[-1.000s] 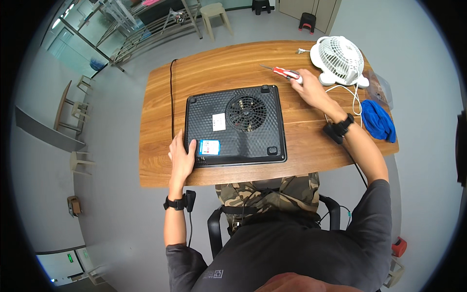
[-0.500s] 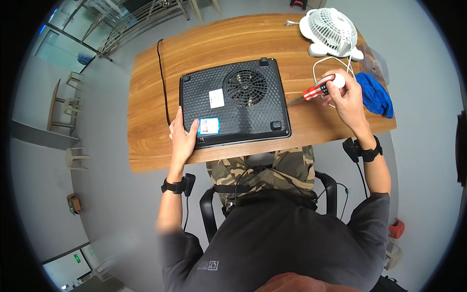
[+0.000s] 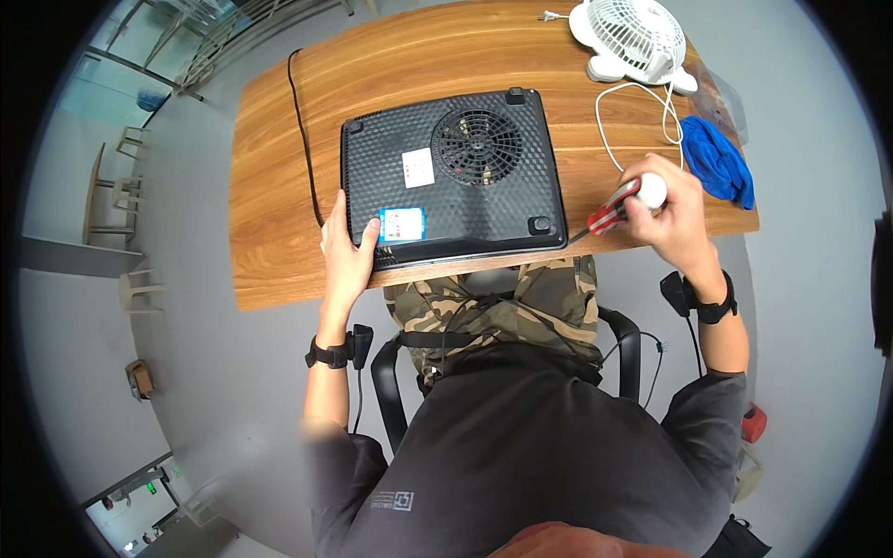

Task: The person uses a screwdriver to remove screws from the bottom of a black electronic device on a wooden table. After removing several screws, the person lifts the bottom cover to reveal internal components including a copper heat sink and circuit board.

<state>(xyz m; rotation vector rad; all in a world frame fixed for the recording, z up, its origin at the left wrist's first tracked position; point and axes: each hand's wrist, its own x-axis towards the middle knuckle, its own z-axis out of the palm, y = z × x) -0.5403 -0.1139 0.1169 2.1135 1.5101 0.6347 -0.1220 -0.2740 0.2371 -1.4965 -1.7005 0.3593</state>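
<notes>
A black induction cooker [image 3: 409, 200] lies bottom up on the wooden table, its round fan grille [image 3: 477, 147], rubber feet and two labels facing up. My left hand [image 3: 346, 260] grips its near left corner, thumb on the underside and fingers along the left side. In my right hand [image 3: 672, 209] is a screwdriver [image 3: 611, 210] with a red, grey and white handle. Its shaft slants down to the left, and the tip is at the cooker's near right corner; whether it touches cannot be made out.
A white fan [image 3: 637, 39] with a looped white cord stands at the far right of the table [image 3: 279, 251]. Beside it lie a blue cloth [image 3: 714, 163] and a clear plastic bag [image 3: 721, 98]. A black cord [image 3: 305, 139] runs left of the cooker.
My right hand has brought the screwdriver nearer to me, from the middle of the cooker's right edge to its near right corner. My left hand keeps its hold.
</notes>
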